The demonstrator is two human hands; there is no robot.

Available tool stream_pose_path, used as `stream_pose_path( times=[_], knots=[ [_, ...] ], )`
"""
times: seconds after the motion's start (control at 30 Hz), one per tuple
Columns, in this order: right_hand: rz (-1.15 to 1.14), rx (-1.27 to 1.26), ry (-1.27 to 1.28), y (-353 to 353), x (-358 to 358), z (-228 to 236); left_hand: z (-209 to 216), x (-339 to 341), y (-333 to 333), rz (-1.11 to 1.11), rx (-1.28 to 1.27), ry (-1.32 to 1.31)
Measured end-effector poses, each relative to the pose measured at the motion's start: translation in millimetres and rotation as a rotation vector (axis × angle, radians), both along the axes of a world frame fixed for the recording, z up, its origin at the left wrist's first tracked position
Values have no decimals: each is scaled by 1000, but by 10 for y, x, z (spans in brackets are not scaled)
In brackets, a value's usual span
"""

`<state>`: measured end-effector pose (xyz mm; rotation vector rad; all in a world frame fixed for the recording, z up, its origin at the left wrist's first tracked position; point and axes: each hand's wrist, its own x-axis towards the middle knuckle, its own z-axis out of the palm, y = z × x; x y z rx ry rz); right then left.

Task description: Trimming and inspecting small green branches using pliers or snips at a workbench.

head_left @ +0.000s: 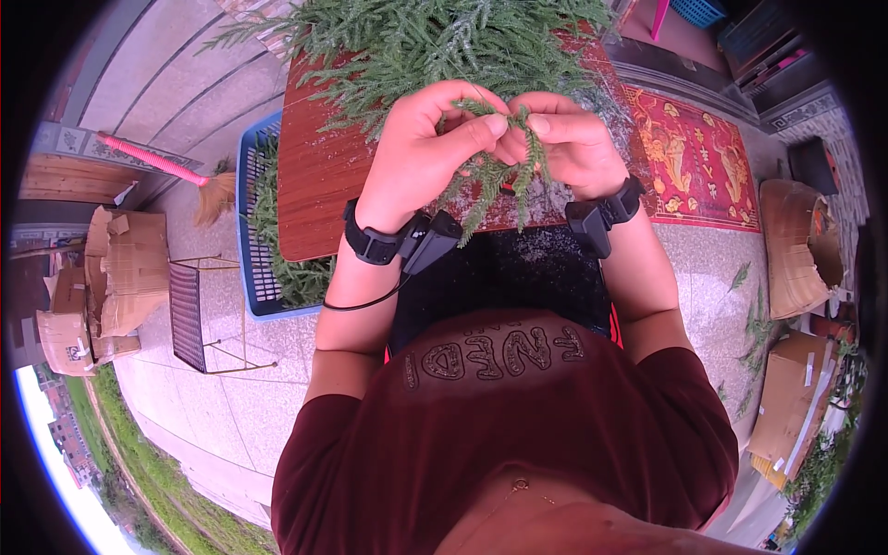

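Over the near part of the brown table (314,199), my left hand (421,148) and my right hand (583,143) meet, fingers closed. Between them they pinch the upper end of a green artificial-looking evergreen sprig (523,180), and its needled branches hang below my fingertips. Whatever lies exactly between the fingertips is too small to make out. Just beyond my hands spreads a large heap of similar evergreen branches (444,46), dusted with white flakes. Each wrist wears a black strapped device.
Left of the table stands a blue plastic basket (248,199) with more green branches in it. Farther left are a small metal-framed rack (188,319), a broom (215,197) and cardboard boxes (129,268). A red patterned mat (694,157) and more cartons (795,393) lie to the right.
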<state>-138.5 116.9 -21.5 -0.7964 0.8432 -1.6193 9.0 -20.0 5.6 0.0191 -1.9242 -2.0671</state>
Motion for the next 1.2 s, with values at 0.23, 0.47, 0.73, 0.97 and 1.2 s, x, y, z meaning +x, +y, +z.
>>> stream_pose_path(
  times=[0.23,0.47,0.73,0.97,1.2],
  knots=[
    [-42,24,340,84,32,192,27,34,-5,90,-95,-19],
    [-613,-177,1402,-24,104,161,-32,8,-39,271,-318,-40],
    [-1097,-271,1540,-221,16,-198,-225,-216,297,573,-655,53],
    [-955,-206,1446,-137,-75,-71,-342,-290,186,652,-515,90],
    [-870,-161,1420,-83,-45,19,-196,-188,119,499,-432,39]
  ],
)
